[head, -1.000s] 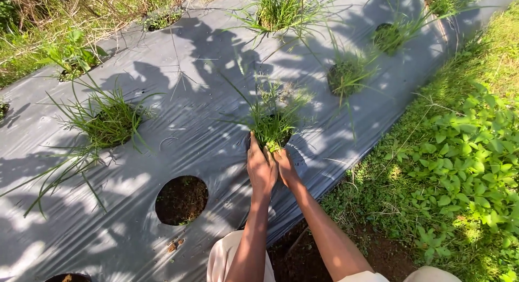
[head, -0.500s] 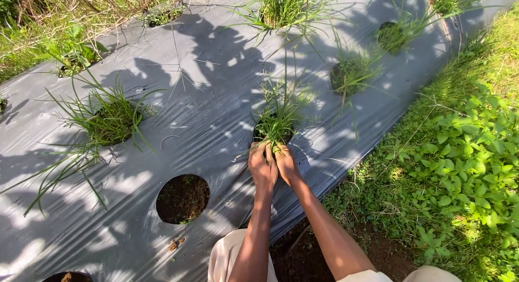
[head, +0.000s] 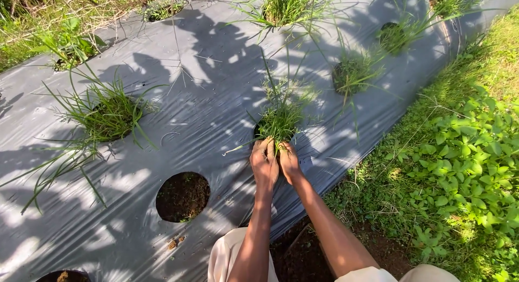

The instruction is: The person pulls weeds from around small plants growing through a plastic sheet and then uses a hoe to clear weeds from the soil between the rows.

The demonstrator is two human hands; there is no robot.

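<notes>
1. Green grass clump (head: 279, 122): rooted in a round hole in the sheeting, near the sheet's right edge. Both hands are closed around its base, side by side and touching.
2. Left hand (head: 264, 164): fingers curled into the lower stems, back of the hand toward the camera.
3. Right hand (head: 289, 162): pressed against the left, fingertips buried in the same tuft; blades hide the fingertips.
4. Grey plastic mulch sheet (head: 205, 98): covers the raised bed, wrinkled, dappled with leaf shadows.
5. Open planting hole (head: 183, 196): just left of the forearms, holds bare dark soil and a few small green sprouts.
6. Grass tuft, left (head: 108, 115): fills its hole, long blades sprawling over the sheet.
7. Grass tuft, right rear (head: 352, 74): low, dense, in its own hole beyond the hands.
8. Grass tuft, top (head: 281, 7): tall, at the far edge of the sheet.
9. Broad-leaved ground cover (head: 465, 163): borders the sheet on the right, well apart from the hands.
</notes>
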